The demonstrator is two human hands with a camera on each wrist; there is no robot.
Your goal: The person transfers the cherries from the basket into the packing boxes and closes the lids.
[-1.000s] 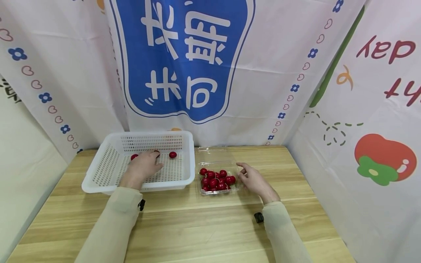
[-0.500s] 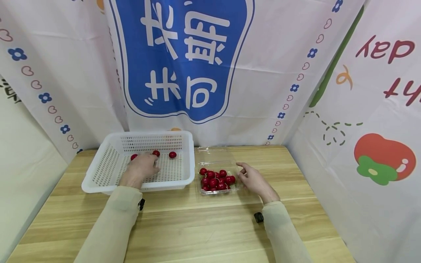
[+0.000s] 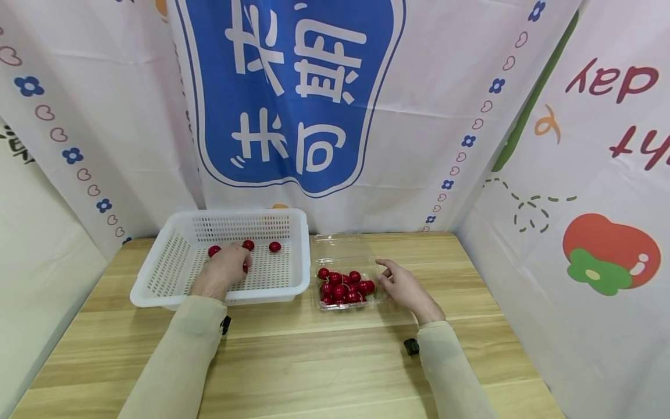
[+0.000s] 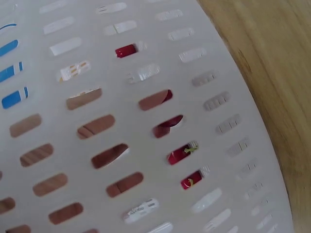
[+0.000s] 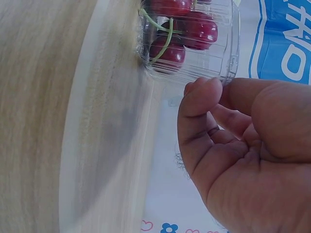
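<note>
My left hand (image 3: 222, 269) reaches down into a white slotted plastic basket (image 3: 282, 285), fingers curled round a cherry (image 3: 245, 268). Two more cherries lie just beyond and beside this hand: a back one (image 3: 248, 245) and a left one (image 3: 214, 251). A further cherry (image 3: 274, 247) sits to the right on the basket floor. In the left wrist view, the basket wall (image 4: 252, 145) covers most of the hand, whose fingers (image 4: 95, 127) show through slots. My right hand (image 3: 407, 293) pinches the right edge of a clear plastic box (image 5: 232, 43) between thumb and finger.
Several stemmed cherries (image 3: 339, 290) fill the clear box, whose lid (image 3: 337, 247) is folded back toward the wall. Basket and box stand side by side on a wooden table (image 3: 324, 361). A printed cloth (image 3: 408, 145) hangs behind them.
My left hand has drawn back from the rear cherry, uncovering it, and now a cherry shows at its fingertips. The right hand and the box have stayed in place.
</note>
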